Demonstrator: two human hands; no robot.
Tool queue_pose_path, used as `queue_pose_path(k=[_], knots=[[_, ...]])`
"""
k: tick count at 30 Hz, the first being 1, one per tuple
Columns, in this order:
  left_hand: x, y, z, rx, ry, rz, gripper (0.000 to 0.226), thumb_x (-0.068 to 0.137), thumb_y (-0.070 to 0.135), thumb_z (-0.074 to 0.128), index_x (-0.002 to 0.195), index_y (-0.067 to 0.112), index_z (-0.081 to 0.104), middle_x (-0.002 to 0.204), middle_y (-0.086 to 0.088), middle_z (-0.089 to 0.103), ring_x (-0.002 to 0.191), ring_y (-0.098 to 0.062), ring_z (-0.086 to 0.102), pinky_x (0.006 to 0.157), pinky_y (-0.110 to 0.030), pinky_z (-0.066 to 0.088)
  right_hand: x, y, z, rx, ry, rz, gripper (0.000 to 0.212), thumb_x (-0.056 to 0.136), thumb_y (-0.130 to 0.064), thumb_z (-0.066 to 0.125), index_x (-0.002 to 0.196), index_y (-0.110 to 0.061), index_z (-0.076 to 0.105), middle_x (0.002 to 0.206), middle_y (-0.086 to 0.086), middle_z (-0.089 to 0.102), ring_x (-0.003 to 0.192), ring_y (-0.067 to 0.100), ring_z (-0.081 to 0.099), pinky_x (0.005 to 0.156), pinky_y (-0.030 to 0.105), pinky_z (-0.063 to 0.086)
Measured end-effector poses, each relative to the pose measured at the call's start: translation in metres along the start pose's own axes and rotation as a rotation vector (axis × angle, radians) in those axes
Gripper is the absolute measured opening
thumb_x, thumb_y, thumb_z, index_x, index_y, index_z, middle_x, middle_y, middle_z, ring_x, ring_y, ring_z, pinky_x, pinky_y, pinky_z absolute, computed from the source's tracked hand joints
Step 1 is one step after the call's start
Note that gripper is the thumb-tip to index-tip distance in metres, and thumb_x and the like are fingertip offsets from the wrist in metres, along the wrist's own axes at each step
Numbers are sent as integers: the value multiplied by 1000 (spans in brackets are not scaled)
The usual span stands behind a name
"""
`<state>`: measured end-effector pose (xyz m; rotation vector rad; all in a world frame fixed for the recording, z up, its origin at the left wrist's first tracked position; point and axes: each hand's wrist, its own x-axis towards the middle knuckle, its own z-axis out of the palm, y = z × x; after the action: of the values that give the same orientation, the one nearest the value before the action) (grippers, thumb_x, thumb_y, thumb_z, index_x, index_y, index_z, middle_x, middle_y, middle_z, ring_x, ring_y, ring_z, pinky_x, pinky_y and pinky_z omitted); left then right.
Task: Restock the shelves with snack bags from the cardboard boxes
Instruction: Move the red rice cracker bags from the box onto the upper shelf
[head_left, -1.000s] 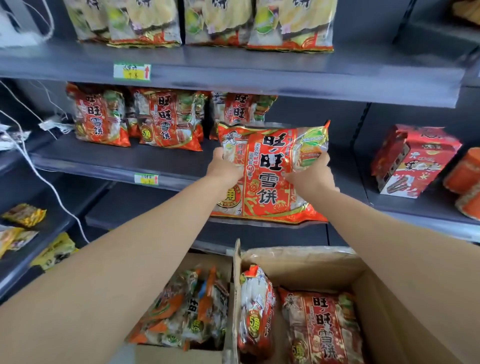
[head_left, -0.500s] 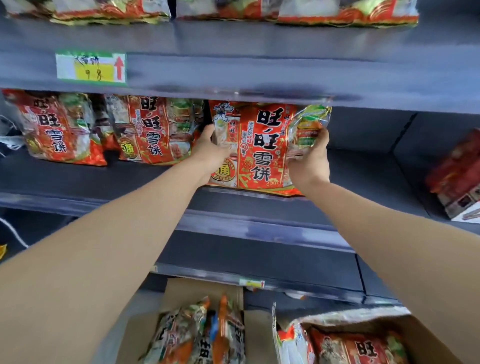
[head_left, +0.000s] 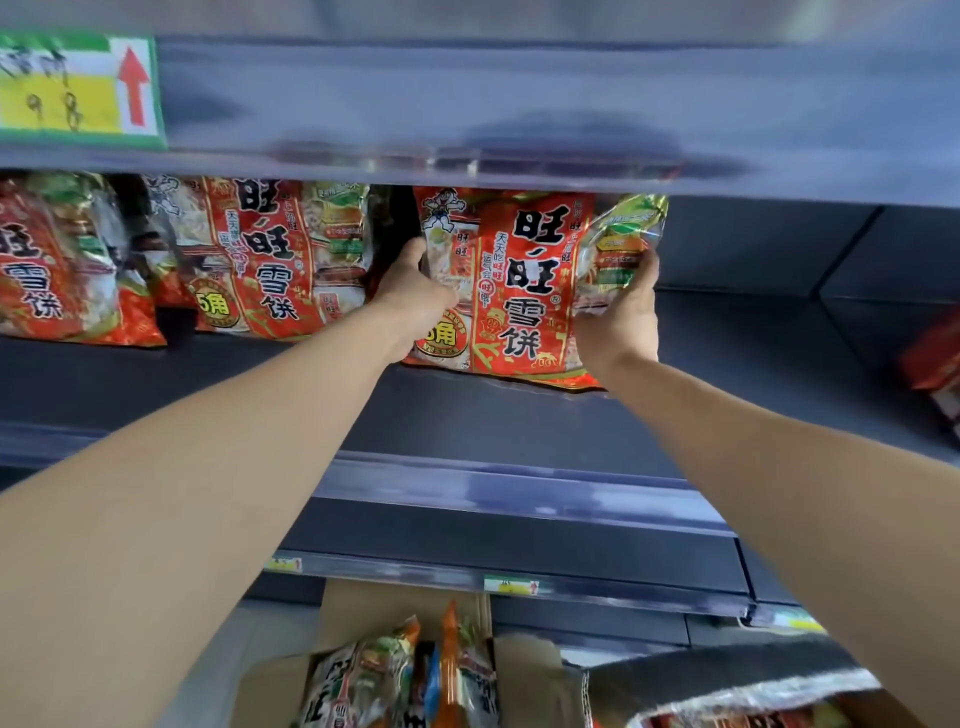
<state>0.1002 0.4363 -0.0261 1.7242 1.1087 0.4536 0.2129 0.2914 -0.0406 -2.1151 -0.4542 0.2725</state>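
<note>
A red snack bag (head_left: 524, 291) with large black characters stands upright on the grey middle shelf (head_left: 467, 415), its bottom edge touching the shelf. My left hand (head_left: 415, 296) grips its left edge and my right hand (head_left: 621, 306) grips its right edge, fingers curled round the crinkled foil. Two like bags stand to its left, one (head_left: 270, 260) close by and another (head_left: 57, 265) at the far left. Below, an open cardboard box (head_left: 353, 618) holds several snack bags (head_left: 405, 675).
The upper shelf's front rail (head_left: 467, 104) with a yellow and green price tag (head_left: 78, 88) overhangs the bags. A red carton (head_left: 935, 364) sits at the right edge. A second box with a bag (head_left: 727, 712) is at the bottom right. Bare shelf lies right of the held bag.
Both hands have carried the bag forward and down onto the middle shelf. The camera has moved closer and tilted up, so the boxes have slid toward the bottom edge.
</note>
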Motion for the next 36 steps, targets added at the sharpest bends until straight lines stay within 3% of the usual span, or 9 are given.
queue_pose_path(k=[6, 9, 10, 15, 20, 25, 30, 33, 36], knots=[[4, 0, -6, 58, 30, 13, 73, 92, 8, 57, 150, 30, 20, 151, -2, 33, 69, -3, 47, 63, -26, 50, -3, -5, 7, -2, 28, -17, 88, 81, -5, 53, 150, -27, 2, 145, 6, 39, 126, 32, 43, 103, 51, 40], [5, -7, -9, 50, 52, 23, 71, 91, 10, 58, 149, 30, 21, 152, -1, 34, 102, -16, 59, 82, -35, 55, -5, -2, 12, 2, 9, -41, 90, 81, -6, 55, 151, -25, 1, 146, 6, 37, 128, 31, 41, 105, 50, 37], [5, -9, -10, 56, 62, 26, 71, 92, 10, 58, 149, 30, 22, 151, -1, 36, 108, -18, 57, 81, -33, 55, -6, -1, 14, -10, -5, -41, 91, 82, -9, 56, 151, -25, 0, 146, 6, 35, 129, 31, 39, 106, 50, 36], [6, -10, -5, 105, 106, 57, 62, 93, 10, 54, 147, 25, 28, 143, -5, 46, 76, -11, 57, 52, -23, 47, -5, -1, 15, -55, -55, -27, 98, 83, -8, 59, 152, -25, -9, 148, 8, 29, 133, 30, 34, 110, 48, 33], [3, -13, -5, 101, 99, 40, 50, 92, 14, 57, 138, 16, 38, 130, -7, 56, 99, -22, 59, 77, -32, 51, -7, -1, 13, -48, -95, -21, 100, 84, -7, 60, 151, -28, -12, 148, 7, 25, 132, 29, 35, 107, 47, 38], [-11, -7, 0, 147, 172, -1, 44, 92, 15, 57, 132, 6, 39, 127, -12, 54, 103, -25, 56, 76, -28, 43, -15, 1, 3, -90, -59, -47, 89, 85, -10, 61, 151, -23, 3, 148, 7, 23, 135, 27, 28, 107, 40, 34], [-43, 6, 7, 243, 260, -28, 50, 91, 14, 55, 136, 5, 34, 139, -17, 39, 118, -35, 51, 96, -39, 48, -28, -2, -25, -149, -73, -129, 66, 88, -12, 57, 146, -13, 25, 143, 9, 33, 132, 27, 32, 106, 36, 32], [-76, 17, 18, 264, 297, 8, 46, 89, 15, 57, 131, 6, 39, 135, -16, 41, 116, -35, 52, 94, -45, 50, -44, 0, -49, -183, -100, -196, 52, 90, -14, 56, 139, -12, 38, 138, 8, 43, 128, 26, 40, 102, 33, 35], [-126, 27, 40, 294, 149, 90, 37, 91, 14, 54, 127, 7, 46, 129, -9, 50, 102, -20, 53, 78, -28, 48, -68, 7, -83, -201, -160, -254, 46, 93, -16, 53, 138, -14, 43, 135, 7, 46, 123, 24, 46, 95, 31, 40]])
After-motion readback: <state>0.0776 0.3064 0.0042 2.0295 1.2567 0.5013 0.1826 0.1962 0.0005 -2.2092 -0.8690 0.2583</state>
